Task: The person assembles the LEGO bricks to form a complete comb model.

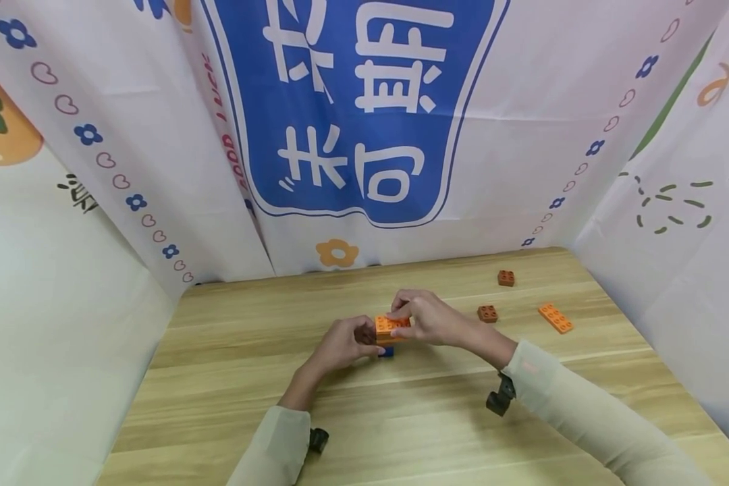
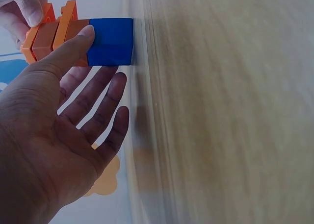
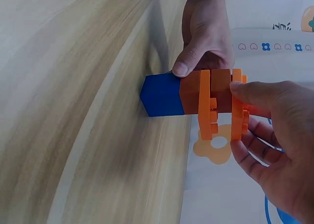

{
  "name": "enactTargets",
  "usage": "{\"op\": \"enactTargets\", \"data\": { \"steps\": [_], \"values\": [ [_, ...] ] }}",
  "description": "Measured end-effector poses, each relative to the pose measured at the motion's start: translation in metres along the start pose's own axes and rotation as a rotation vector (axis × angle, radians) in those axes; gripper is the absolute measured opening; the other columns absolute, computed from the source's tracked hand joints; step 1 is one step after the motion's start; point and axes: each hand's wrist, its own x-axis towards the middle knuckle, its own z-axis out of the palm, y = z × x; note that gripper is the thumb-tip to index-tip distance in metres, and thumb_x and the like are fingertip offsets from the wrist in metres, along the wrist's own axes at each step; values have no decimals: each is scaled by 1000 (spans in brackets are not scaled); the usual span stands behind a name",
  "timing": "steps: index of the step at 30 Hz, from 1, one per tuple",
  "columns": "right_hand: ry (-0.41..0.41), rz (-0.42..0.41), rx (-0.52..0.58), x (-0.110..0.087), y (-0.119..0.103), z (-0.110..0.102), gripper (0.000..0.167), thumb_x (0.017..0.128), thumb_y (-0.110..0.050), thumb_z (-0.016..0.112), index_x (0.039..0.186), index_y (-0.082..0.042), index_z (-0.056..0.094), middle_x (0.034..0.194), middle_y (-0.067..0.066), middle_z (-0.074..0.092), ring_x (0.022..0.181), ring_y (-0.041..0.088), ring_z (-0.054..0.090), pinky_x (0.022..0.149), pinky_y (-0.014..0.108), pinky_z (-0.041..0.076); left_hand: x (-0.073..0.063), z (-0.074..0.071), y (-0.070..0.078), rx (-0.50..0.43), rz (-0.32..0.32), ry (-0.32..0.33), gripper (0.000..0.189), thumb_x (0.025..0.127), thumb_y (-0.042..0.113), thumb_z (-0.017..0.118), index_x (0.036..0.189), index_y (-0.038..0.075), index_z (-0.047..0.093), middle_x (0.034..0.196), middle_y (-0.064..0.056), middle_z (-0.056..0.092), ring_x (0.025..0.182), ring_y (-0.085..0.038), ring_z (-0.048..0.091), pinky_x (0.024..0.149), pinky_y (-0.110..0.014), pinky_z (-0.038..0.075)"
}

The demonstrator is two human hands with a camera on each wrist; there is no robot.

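A stack of toy building bricks stands on the table, with a blue brick (image 3: 162, 95) at its base. Above it, brown bricks (image 3: 190, 94) alternate with flat orange bricks (image 3: 205, 111). My left hand (image 1: 342, 344) holds the lower stack from the left, its thumb at the seam of the blue and lower brown bricks; the other fingers reach behind, spread in the left wrist view. From the right, my right hand (image 1: 433, 318) pinches the top orange brick (image 3: 237, 117) between thumb and fingers. In the right wrist view, that brick lies against the upper brown brick.
Two small brown bricks (image 1: 488, 313) and a loose orange brick (image 1: 556, 318) lie on the wooden table (image 1: 231, 378), right of the hands. A printed cloth (image 1: 492, 182) hangs behind the table's back edge and along both sides.
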Motion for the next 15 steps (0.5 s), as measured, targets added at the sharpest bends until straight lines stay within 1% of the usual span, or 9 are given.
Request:
{"op": "enactTargets", "data": {
  "steps": [3, 7, 9, 15],
  "values": [
    [15, 5, 0, -1, 1, 2, 32, 88, -15, 89, 116, -2, 80, 106, 4, 71, 94, 14, 68, 81, 30, 61, 0, 0, 0, 0, -2, -2, 22, 90, 15, 87, 106, 11, 72, 99, 2, 75, 88, -13, 71, 77, -25, 60],
    [26, 15, 2, -4, 3, 3, 30, 88, -16, 89, 115, -4, 81, 106, 3, 72, 96, 15, 69, 84, 32, 61, -1, 0, 1, -5, -2, -6, 22, 91, 14, 87, 107, 11, 72, 101, 1, 75, 89, -13, 71, 79, -25, 60],
    [23, 21, 6, -5, 4, 3, 30, 89, -17, 89, 116, -5, 81, 107, 3, 73, 98, 15, 69, 85, 33, 61, -1, 0, 1, -7, -1, -9, 23, 90, 14, 87, 108, 10, 72, 102, 0, 75, 90, -13, 72, 79, -25, 61],
    [-7, 45, 45, -9, 7, 0, 33, 91, -17, 87, 121, -7, 79, 114, 4, 74, 102, 17, 70, 88, 42, 62, -1, -1, 2, -9, -11, -2, 25, 90, 14, 88, 109, 10, 73, 103, -1, 76, 90, -13, 71, 80, -25, 60]
  ]
}}
